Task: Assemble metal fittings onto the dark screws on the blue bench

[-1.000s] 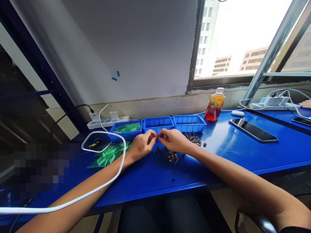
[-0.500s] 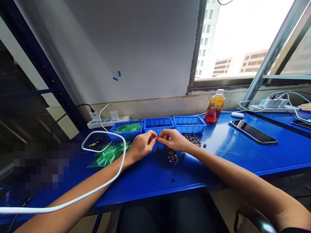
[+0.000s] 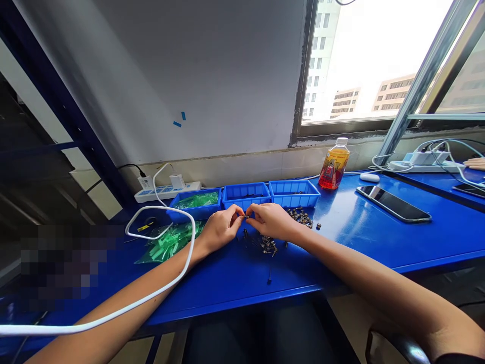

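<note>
Over the blue table, just in front of the bins, my left hand (image 3: 220, 227) and my right hand (image 3: 271, 221) meet fingertip to fingertip. Both are closed in a pinch on one small metal screw (image 3: 246, 217), whose details are too tiny to make out. Below my right hand lies a loose heap of small screws (image 3: 268, 246). A second heap of rounder metal pieces (image 3: 301, 217) sits behind my right wrist, partly covered by it. One long screw (image 3: 270, 276) rests alone near the table's front edge.
Three blue bins stand along the wall: a left bin (image 3: 178, 215) with green bags, a middle bin (image 3: 246, 203) and a right bin (image 3: 295, 201). A white cable (image 3: 166, 286) loops across my left forearm. Rightward are a drink bottle (image 3: 334, 164) and a phone (image 3: 394, 203).
My right thumb and fingers have shifted slightly around the screw, with a little more gap showing between them. The view has moved slightly. Both hands stay in the same place.
</note>
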Motion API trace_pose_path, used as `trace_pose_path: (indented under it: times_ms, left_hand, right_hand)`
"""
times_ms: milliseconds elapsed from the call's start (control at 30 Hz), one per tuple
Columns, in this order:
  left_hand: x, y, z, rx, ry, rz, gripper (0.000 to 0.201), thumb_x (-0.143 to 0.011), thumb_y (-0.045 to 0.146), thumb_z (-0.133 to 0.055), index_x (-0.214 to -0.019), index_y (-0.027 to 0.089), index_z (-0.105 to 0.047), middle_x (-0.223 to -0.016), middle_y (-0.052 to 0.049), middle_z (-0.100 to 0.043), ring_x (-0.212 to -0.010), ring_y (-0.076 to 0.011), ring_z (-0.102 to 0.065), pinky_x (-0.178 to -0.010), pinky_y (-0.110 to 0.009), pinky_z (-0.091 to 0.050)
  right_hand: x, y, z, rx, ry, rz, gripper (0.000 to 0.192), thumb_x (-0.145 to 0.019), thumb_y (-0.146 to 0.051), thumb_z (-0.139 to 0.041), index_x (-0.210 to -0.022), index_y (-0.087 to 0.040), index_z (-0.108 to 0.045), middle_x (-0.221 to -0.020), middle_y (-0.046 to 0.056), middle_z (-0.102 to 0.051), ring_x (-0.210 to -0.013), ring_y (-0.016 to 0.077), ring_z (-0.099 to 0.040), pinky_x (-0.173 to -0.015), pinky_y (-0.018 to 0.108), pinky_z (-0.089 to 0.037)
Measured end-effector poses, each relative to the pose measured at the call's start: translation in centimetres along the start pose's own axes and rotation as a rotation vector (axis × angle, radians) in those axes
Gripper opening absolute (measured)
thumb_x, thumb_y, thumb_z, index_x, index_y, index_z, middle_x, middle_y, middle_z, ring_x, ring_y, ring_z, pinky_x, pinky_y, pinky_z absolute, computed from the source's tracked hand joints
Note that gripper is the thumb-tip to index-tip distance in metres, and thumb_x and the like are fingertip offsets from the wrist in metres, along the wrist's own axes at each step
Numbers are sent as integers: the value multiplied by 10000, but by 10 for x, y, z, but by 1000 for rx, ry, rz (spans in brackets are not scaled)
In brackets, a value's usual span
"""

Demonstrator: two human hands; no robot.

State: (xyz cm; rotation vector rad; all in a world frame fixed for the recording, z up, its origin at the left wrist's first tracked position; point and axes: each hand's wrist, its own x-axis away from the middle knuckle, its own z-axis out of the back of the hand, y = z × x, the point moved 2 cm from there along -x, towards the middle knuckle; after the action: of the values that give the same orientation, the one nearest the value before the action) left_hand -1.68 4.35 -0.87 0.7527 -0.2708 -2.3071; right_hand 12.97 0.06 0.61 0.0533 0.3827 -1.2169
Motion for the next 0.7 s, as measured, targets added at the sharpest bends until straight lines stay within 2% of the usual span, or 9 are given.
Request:
trace_pose_path:
  times_ms: [167, 467, 700]
  left_hand:
    - [0, -2, -1, -8, 10, 9, 132, -813, 250, -453, -847, 170, -552, -545, 38, -531, -466, -113, -470, -489, -217, -327]
    - [1, 0, 0, -10, 19, 14, 107, -806, 233, -464, -834, 171, -547, -548, 42, -531, -464, -103, -466, -486, -209, -328]
    - [1, -1, -1, 12, 19, 9, 112, -800, 245, -461, -826, 174, -542, -536, 49, -506, -458, -98, -448, -480, -208, -320]
  right_hand:
    - [0, -1, 0, 13, -7, -10, 259, -884, -316, -459, -1065, -189, -593, -747, 24, -667, -717, 155, -604, -580, 236, -310]
    - [0, -1, 0, 47, -33, 4, 261, -895, -306, -414, -990, -184, -625, -805, 47, -687, -743, 170, -624, -586, 241, -326]
    - [0, -1, 1, 21, -24, -7, 205, -863, -271, -474, -978, -175, -615, -729, 27, -666, -679, 147, -594, -562, 232, -297]
